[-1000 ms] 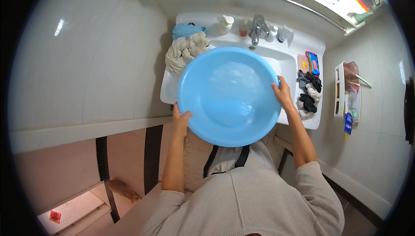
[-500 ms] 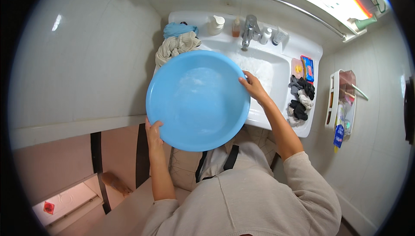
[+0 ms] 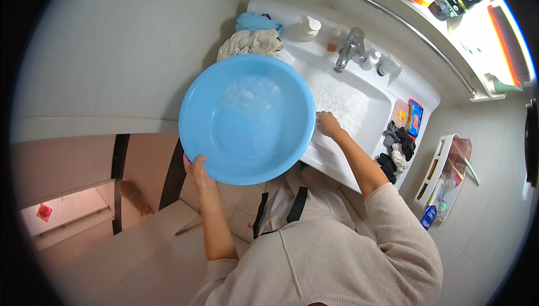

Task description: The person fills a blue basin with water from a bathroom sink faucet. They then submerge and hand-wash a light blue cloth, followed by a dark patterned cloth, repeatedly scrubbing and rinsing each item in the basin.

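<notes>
A round light-blue plastic wash basin (image 3: 247, 166) tilts over the left part of the white sink (image 3: 377, 99), with a patch of white suds inside. My left hand (image 3: 197, 170) is closed on its lower-left rim, thumb on top and the other fingers mostly hidden below. Just outside the right rim is my right hand (image 3: 328, 125), its fingers curled in; whether they grip anything there is hidden. White foam (image 3: 338, 97) covers water in the sink beneath the chrome faucet (image 3: 351, 49).
Cream cloth (image 3: 251, 44) and blue cloth (image 3: 259, 22) lie at the sink's left corner. A white pump bottle (image 3: 309, 28) and small bottles line the back. Dark and white socks (image 3: 398, 148) lie on the right ledge. A white rack (image 3: 439, 180) hangs on the right wall.
My view has turned, so the sink appears rotated. The basin has shifted left relative to the sink. My right thumb has come off the inside of the rim, and that hand is now curled outside it.
</notes>
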A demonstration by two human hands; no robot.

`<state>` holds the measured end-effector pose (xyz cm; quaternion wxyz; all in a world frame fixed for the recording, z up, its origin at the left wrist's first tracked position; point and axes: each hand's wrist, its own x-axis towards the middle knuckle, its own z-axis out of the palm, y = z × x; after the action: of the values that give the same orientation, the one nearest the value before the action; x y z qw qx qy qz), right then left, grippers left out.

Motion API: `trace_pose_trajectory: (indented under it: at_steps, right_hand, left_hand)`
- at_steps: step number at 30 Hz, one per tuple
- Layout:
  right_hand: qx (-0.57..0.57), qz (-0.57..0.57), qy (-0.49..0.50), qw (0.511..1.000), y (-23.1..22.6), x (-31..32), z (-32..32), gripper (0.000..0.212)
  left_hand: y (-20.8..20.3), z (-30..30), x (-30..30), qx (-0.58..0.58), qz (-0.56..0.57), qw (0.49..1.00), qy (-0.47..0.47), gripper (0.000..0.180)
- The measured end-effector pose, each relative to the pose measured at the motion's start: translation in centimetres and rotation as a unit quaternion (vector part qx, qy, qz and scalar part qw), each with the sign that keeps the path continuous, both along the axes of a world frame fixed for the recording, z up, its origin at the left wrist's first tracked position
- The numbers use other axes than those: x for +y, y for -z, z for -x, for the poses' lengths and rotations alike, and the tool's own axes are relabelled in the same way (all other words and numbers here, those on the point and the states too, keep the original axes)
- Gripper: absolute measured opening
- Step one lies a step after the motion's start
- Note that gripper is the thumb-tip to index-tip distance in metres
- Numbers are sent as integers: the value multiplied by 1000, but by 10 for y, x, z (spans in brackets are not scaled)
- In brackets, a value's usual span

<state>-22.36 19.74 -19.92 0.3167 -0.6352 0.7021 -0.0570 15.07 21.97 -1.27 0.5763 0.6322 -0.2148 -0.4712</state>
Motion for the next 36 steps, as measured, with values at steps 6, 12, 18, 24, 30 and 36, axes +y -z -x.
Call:
trace_pose_trajectory:
  at_steps: [6, 12, 18, 24, 30, 36]
  right_hand:
    - [101, 70, -82, 989, 35, -10, 11, 34]
    - [129, -29, -156, 979, 44, -27, 22, 31]
    - [146, 16, -161, 976, 34, -33, 16, 28]
    - [142, 57, -69, 986, 65, -27, 27, 26]
    - [148, 58, -62, 985, 65, -55, 35, 21]
    - [126, 75, 39, 988, 72, -68, 42, 25]
  left_hand:
    - [-9, 36, 16, 18, 4, 996, -87, 64]
    - [-6, 42, 21, 10, 12, 994, -106, 64]
    - [-4, 39, 26, -10, 0, 994, -104, 63]
    - [-7, 43, 23, -4, 4, 996, -93, 64]
    - [-7, 42, 22, 3, -14, 994, -105, 63]
    - [-7, 42, 20, -4, -23, 994, -104, 65]
